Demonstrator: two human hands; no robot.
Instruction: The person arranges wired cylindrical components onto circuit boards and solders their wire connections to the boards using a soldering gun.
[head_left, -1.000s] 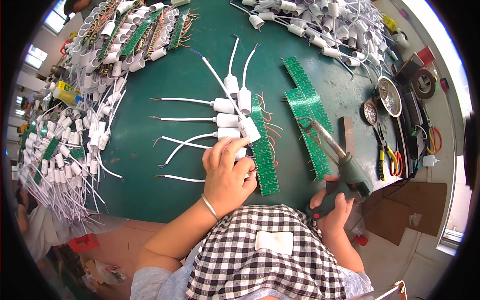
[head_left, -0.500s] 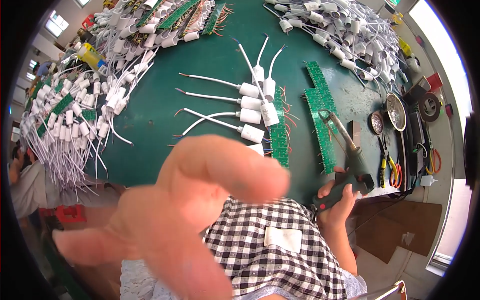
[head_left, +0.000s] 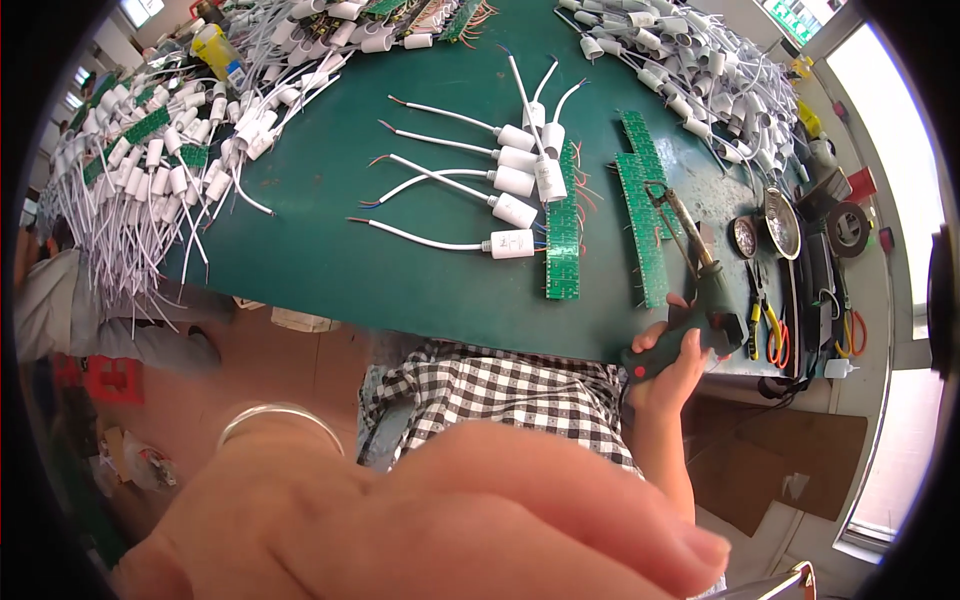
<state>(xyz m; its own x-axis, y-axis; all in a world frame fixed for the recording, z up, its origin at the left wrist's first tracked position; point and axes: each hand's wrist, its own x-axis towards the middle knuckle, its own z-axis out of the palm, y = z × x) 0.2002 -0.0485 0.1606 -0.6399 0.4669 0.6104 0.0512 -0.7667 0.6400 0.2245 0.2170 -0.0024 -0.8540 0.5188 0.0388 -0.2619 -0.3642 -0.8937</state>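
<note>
My left hand (head_left: 420,530), with a silver bangle (head_left: 280,411) at its wrist, is large and close to the camera at the bottom. Its fingers stretch to the right, and nothing shows in them. In my right hand (head_left: 682,372), at the table's near edge, is a dark green soldering gun (head_left: 716,300), its metal tip pointing up and away. Beyond the tip lie green circuit board strips (head_left: 640,215). Left of these, several white cylindrical caps with white cables (head_left: 513,245) rest by another green circuit board strip (head_left: 563,255), their bare wire ends fanned outward.
Heaps of white capped cables (head_left: 150,185) cover the green table's (head_left: 330,290) left side and far right (head_left: 690,70). Along the right edge are a metal bowl (head_left: 782,222), a small dish (head_left: 743,238), pliers (head_left: 770,325) and a black tape roll (head_left: 848,230). A checked apron (head_left: 510,385) covers my lap.
My left hand has moved down and right, its fingers less curled, uncovering the nearest white cap. My right hand still grips the soldering gun. The view has shifted slightly.
</note>
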